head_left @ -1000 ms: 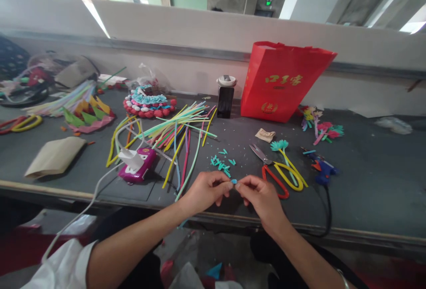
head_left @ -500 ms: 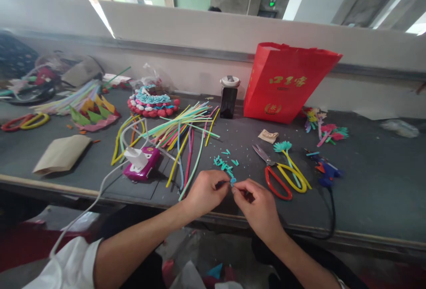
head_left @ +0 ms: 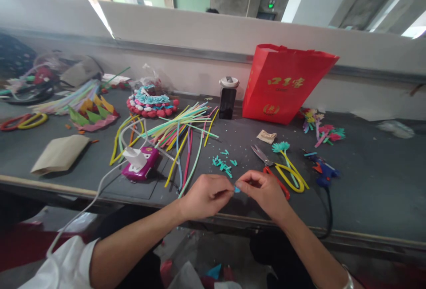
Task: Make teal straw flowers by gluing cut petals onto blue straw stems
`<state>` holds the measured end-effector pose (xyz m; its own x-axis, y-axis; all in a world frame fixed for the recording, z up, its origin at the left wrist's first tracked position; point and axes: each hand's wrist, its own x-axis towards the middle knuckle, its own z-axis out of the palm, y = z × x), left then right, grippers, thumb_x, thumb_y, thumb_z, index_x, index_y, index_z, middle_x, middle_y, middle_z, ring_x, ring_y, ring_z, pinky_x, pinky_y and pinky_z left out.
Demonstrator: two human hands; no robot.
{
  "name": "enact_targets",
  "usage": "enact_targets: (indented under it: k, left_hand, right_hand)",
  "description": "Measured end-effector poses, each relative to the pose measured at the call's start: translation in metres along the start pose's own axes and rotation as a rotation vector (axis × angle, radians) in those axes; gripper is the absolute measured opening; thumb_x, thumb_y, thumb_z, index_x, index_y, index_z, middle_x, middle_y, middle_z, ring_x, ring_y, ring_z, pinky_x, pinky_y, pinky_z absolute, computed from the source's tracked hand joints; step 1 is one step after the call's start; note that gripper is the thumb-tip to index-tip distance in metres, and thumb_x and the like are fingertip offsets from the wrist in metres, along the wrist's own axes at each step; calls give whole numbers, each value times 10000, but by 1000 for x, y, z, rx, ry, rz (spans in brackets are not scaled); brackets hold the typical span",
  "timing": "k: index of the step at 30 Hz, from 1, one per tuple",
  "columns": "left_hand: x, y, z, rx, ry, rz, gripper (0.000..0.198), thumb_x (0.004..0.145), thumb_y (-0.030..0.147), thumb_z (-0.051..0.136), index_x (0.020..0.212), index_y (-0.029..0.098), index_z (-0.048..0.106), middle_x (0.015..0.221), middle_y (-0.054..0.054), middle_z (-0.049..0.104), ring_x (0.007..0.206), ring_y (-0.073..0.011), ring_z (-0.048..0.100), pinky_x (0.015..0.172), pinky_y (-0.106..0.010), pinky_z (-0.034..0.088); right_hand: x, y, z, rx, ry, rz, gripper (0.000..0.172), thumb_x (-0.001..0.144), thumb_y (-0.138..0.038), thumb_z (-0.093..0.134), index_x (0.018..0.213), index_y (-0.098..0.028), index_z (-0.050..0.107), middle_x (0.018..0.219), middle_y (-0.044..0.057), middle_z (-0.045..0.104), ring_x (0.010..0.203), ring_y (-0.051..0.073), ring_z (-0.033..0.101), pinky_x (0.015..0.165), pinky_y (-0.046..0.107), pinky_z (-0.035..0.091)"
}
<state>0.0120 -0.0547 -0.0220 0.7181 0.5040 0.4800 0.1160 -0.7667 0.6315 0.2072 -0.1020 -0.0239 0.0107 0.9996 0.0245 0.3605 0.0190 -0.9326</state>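
Head view: right hand [head_left: 264,191] pinches a small blue piece [head_left: 237,189]; left hand [head_left: 204,197] is beside it, hold unclear. Teal clippings [head_left: 219,163] lie beyond this grip. Probably shaping, which calls for steady pressure.

Blue piece [head_left: 237,189], teal clippings [head_left: 218,163]

The left forearm [head_left: 140,239] and right forearm [head_left: 304,242] slant bare towards each other. The left hand [head_left: 203,196] is loosely curled, the right hand [head_left: 264,191] pinched; their fingertips [head_left: 230,189] lie very close, though from here I can't quite tell whether they touch.
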Motion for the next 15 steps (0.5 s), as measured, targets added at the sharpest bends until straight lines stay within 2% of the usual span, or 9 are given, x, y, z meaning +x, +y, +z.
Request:
enact_targets:
  k: [2,5,12,15]
  left_hand:
    - [0,0,2,-56,71,-83,135,875,153,543,818,164,665,699,-26,669,635,-112,605,618,-203,448]
    - [1,0,5,-95,100,-152,133,868,171,570,805,164,688,728,-32,706,665,-120,640,650,-206,471]
    - [0,0,5,-91,165,-143,123,847,145,587,807,151,703,716,-30,706,654,-113,639,641,-197,464]
    - [-1,2,7,-139,220,-184,111,835,142,607,793,151,710,712,-22,704,652,-106,630,642,-195,459]
  right_hand:
    - [2,6,5,213,-27,141,240,743,-409,716,713,-175,671,594,-34,592,540,99,493,516,221,398]
    - [3,12,13,463,-101,311,290,702,-433,734,679,-160,638,557,-36,562,498,82,462,451,197,369]
    - [-2,6,12,637,-264,457,314,693,-426,752,697,-146,612,564,-59,466,495,69,475,367,151,273]
    - [-3,3,13,753,-278,523,282,683,-373,769,710,-136,619,568,-68,444,496,55,477,367,138,220]
